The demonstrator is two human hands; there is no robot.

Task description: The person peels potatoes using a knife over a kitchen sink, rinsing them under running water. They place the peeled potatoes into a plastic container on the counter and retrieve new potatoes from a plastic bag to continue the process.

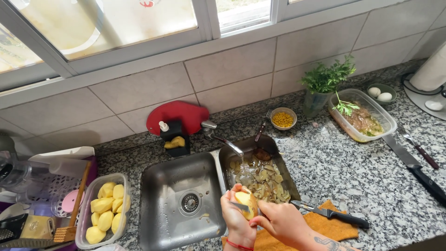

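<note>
My left hand [236, 218] holds a yellow, partly peeled potato [245, 203] over the divider between the two sink basins. My right hand [278, 222] presses a small peeler or blade [241, 208] against the potato; the tool is mostly hidden by my fingers. The small right basin [278, 155] holds a pile of potato peels [260, 179]. A clear tub [83, 222] left of the sink contains several peeled yellow potatoes [106, 209].
A black-handled knife [331, 213] lies on an orange cloth [325, 223] by my right hand. The large basin [158, 200] is on the left. On the counter: a bowl of corn [283, 119], herbs in a glass [323, 86], a meat container [364, 122], eggs [380, 94], a big knife [413, 169].
</note>
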